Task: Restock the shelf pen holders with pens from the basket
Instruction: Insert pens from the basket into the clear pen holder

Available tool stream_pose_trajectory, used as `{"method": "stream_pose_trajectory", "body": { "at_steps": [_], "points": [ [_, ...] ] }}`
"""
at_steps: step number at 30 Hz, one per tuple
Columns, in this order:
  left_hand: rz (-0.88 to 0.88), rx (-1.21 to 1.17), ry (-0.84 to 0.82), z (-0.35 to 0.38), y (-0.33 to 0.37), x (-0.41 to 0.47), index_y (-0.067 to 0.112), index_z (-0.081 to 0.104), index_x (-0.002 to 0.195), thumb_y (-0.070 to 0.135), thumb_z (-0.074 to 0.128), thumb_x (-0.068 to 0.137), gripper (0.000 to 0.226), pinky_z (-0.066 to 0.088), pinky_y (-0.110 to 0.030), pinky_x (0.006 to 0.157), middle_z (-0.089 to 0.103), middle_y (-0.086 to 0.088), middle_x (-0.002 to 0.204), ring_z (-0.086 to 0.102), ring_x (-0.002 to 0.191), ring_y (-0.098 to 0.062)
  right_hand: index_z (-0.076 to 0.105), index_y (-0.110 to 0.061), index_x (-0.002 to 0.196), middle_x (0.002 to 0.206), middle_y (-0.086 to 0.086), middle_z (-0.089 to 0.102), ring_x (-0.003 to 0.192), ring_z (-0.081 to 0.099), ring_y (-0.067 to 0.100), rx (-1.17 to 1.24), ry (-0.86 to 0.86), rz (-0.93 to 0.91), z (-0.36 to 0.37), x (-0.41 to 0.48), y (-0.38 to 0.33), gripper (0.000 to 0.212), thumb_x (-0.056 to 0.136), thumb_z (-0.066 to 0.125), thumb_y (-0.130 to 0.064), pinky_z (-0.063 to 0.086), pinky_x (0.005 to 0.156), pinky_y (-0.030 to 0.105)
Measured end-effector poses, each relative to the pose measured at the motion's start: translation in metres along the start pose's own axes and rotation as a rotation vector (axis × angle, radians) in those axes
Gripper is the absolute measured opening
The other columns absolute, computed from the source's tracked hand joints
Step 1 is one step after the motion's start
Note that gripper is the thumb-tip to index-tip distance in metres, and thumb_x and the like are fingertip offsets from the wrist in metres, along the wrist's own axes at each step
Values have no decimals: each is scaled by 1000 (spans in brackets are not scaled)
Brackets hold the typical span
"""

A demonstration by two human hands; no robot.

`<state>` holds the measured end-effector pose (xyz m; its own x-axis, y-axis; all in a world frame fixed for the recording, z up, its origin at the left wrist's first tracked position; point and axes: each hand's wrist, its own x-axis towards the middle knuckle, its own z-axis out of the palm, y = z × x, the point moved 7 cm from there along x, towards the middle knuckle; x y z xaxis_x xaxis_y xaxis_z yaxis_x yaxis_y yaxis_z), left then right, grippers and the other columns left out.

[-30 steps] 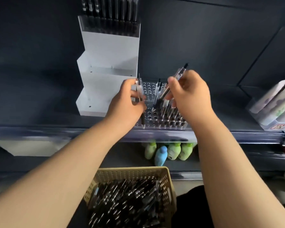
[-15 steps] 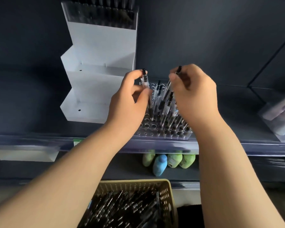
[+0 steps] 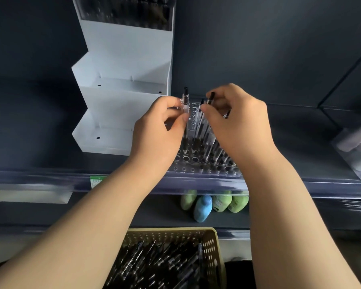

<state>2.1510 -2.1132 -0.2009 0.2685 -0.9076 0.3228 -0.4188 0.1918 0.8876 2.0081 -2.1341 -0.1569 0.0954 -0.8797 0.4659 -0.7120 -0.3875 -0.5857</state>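
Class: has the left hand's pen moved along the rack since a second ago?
Yes. The pen in the left hand moved back on the rack: tip from front edge to middle holes.

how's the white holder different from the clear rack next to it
The white holder is opaque and stepped in tiers; the clear rack is see-through, a low grid of round holes. The white holder shows pens only in its top tier; the clear rack holds pens on its right, with holes at its left free. Both stand on the same shelf.
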Motion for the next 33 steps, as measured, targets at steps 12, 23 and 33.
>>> {"method": "stream_pose_trajectory", "body": {
  "at_steps": [12, 23, 33],
  "points": [
    [-8, -12, -11, 1, 0, -6, 28, 57, 102, 25, 63, 89, 15, 47, -12, 74, 69, 14, 92, 63, 86, -2, 67, -19, 107, 88, -13, 67, 93, 55, 19, -90, 49, -81, -3, 0, 1, 22, 86, 64, -20, 43, 78, 29],
    [-19, -10, -41, 7, 0, -9, 34, 55, 93, 22, 66, 86, 18, 45, -6, 68, 68, 18, 85, 63, 78, 1, 76, -18, 82, 75, 0, 72, 85, 56, 29, -176, 60, -183, 6, -1, -2, 11, 80, 66, -14, 49, 72, 41],
    [89, 118, -125, 20, -2, -16, 18, 66, 91, 12, 69, 83, 11, 43, -2, 68, 61, 19, 75, 58, 71, 6, 76, -19, 88, 82, -2, 73, 89, 56, 26, -189, 71, -163, -4, -1, -3, 14, 82, 64, -14, 48, 76, 39]
  ]
}}
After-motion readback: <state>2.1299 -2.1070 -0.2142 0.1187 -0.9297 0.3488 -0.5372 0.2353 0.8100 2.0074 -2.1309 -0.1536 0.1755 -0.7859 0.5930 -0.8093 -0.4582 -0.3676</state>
